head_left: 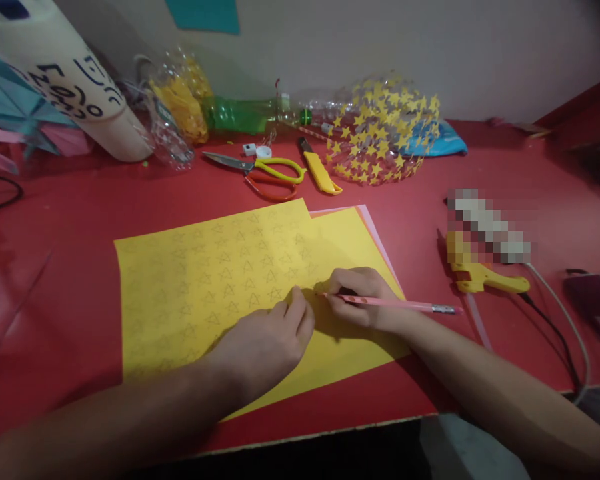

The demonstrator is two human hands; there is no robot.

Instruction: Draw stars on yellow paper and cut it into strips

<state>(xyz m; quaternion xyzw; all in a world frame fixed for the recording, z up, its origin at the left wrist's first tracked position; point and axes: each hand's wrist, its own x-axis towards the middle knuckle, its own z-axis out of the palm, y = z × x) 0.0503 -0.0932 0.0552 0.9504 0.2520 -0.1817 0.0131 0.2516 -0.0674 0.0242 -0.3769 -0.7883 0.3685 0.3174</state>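
Note:
A yellow sheet of paper (150, 267), covered in rows of pencil-drawn stars, lies on top of another yellow sheet (340, 240). My left hand (267, 347) rests on the star sheet near its right edge. Its fingers are bent and close together, pressed on the paper there; whether they pinch the edge is hidden. Just right of it, my right hand (357, 300) is closed round a pink pencil (395, 303). The pencil's tip points left at the paper, and its eraser end sticks out to the right over my wrist.
Behind the paper lie scissors (275, 173), a yellow box cutter (320, 172), a green plastic bottle (245, 115) and a clear dome (380, 133) with yellow stars. A yellow glue gun (490, 277) with its cord is at right. A white tumbler (90, 87) leans back left.

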